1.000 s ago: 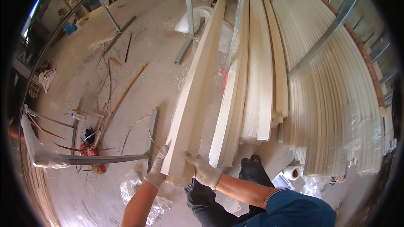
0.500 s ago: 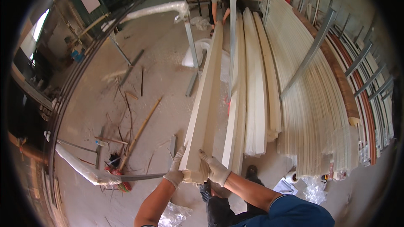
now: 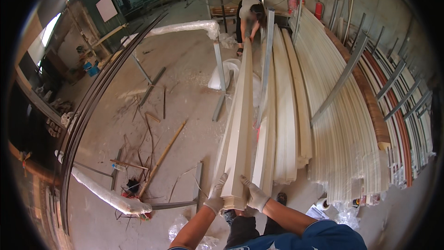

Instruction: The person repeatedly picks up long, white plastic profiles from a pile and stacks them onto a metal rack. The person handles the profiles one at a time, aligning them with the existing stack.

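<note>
A bundle of long cream-coloured panel strips (image 3: 239, 157) runs away from me, its near end between my two gloved hands. My left hand (image 3: 216, 195) is closed on the left side of that end. On the opposite side, my right hand (image 3: 255, 194) grips it with the thumb on top; its fingers underneath are partly hidden. At the far end a person (image 3: 251, 14) bends over with both hands at the bundle. More cream strips (image 3: 264, 153) lie lengthwise just to the right.
Upright metal posts (image 3: 267, 60) stand among stacked panels (image 3: 342, 120) on the right. On the left are a plastic-wrapped frame (image 3: 108, 194), a bamboo pole (image 3: 162, 159) and loose sticks on the floor. Crumpled clear plastic (image 3: 347, 215) lies near my right side.
The bundle's near end and both my hands have shifted right and lower in the picture. The view has tilted up, showing more of the far person, who still holds the other end.
</note>
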Tool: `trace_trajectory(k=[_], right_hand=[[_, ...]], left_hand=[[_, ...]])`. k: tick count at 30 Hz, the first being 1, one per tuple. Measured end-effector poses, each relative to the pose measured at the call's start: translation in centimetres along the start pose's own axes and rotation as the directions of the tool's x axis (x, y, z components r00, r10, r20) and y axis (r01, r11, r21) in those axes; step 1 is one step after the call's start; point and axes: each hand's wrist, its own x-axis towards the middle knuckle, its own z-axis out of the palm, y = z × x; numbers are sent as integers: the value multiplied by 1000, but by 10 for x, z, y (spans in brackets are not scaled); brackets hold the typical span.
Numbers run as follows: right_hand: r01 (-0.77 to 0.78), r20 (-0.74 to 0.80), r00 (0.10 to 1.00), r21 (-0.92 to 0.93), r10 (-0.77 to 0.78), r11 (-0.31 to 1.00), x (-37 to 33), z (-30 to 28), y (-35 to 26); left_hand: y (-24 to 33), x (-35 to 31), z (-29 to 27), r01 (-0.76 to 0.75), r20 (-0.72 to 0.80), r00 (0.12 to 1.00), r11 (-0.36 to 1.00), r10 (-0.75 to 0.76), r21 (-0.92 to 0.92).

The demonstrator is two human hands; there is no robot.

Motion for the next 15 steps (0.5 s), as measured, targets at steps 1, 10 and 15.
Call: trace_trajectory(k=[1,10,15], right_hand=[[-6,1,1000,5,6,1000,0,2,0],[24,20,1000,-20,-23,1000,7,32,10],[29,-48,998,-110,-35,994,0,45,19]], left_hand=[[3,-2,1,-28,7,1000,999,28,17],[32,-18,-4,-65,79,995,998,65,3],[34,-25,-14,17,45,999,998,-15,-53]])
